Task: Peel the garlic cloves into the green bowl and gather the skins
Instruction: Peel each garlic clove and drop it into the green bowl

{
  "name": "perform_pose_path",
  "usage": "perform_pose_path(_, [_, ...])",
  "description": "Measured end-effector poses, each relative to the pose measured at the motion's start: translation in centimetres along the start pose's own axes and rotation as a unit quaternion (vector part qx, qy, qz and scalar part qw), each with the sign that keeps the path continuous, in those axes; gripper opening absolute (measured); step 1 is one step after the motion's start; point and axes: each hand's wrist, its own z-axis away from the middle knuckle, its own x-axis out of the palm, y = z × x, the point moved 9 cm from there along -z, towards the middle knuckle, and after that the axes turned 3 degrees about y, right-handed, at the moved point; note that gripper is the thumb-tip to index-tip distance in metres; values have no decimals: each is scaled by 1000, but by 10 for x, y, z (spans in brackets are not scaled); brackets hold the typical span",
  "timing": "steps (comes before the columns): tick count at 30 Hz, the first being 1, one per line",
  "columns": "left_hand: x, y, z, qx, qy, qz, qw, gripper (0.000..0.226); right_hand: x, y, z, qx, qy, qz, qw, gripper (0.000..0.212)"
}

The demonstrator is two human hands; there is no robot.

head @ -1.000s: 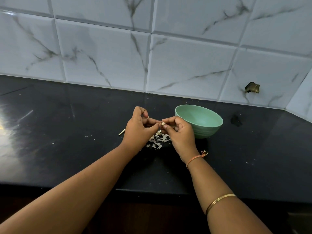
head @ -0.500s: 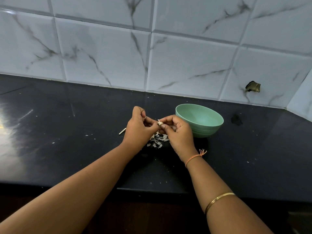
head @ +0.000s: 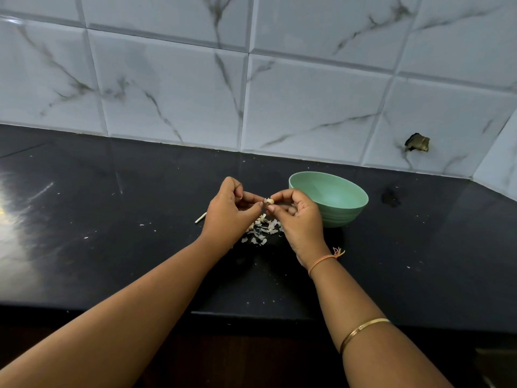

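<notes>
A small pale garlic clove (head: 269,201) is pinched between the fingertips of my left hand (head: 228,212) and my right hand (head: 299,217), held above the black counter. Directly under the hands lies a loose pile of white garlic skins (head: 261,231). The green bowl (head: 333,198) stands just right of my right hand, close to its knuckles; what I see of its inside shows only green wall. A thin pale garlic stem (head: 200,219) lies on the counter at the left of my left hand.
The black counter (head: 112,233) runs wide to both sides, dotted with tiny skin flecks. A marble-tiled wall (head: 251,93) rises behind the bowl, with a chipped hole (head: 417,142) at the right. The counter's front edge passes under my forearms.
Both hands have stayed over the skin pile, lifting slightly. The fingertips have shifted on the clove, which shows more between them now.
</notes>
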Motion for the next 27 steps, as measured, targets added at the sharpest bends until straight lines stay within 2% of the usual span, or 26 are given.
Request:
perform_pose_path(7, [1, -2, 0, -30, -6, 46, 998, 38, -1, -1, -1, -45, 10, 83, 995, 25])
perform_pose_path(13, [2, -11, -1, -65, -19, 79, 995, 41, 0, -14, 1, -165, 30, 205, 964, 20])
perform_pose_path(17, [3, -16, -1, -81, -24, 96, 992, 43, 4, -26, 6, -236, 25, 244, 940, 18])
perform_pose_path(23, [2, -18, -2, -85, -21, 86, 992, 42, 9, -29, 8, -257, 19, 260, 931, 16])
perform_pose_path(27, [-3, -18, -2, -78, 9, 39, 996, 41, 8, -18, 5, -196, 14, 230, 953, 16])
